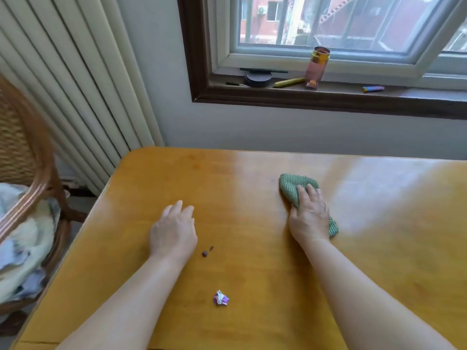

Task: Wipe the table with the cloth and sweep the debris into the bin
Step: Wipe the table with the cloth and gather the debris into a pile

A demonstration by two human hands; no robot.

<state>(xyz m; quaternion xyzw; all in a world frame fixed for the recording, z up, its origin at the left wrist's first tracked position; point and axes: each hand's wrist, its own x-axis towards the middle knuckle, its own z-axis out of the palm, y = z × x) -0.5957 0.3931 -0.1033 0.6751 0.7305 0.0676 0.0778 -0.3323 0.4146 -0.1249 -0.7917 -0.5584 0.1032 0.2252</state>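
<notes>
I see the yellow wooden table [252, 286], right hand [309, 214] pressed flat on the green cloth [293, 186] (far right-centre), left hand [174, 229] loosely spread, holding nothing, crumpled purple wrapper [221, 298] nearer me, two dark crumbs [207, 251] beside left wrist.

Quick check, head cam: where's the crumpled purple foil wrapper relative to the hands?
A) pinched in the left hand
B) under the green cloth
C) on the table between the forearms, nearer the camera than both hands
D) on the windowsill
C: the wrapper lies loose on the table between the forearms, below the left hand and right hand in the frame.
</notes>
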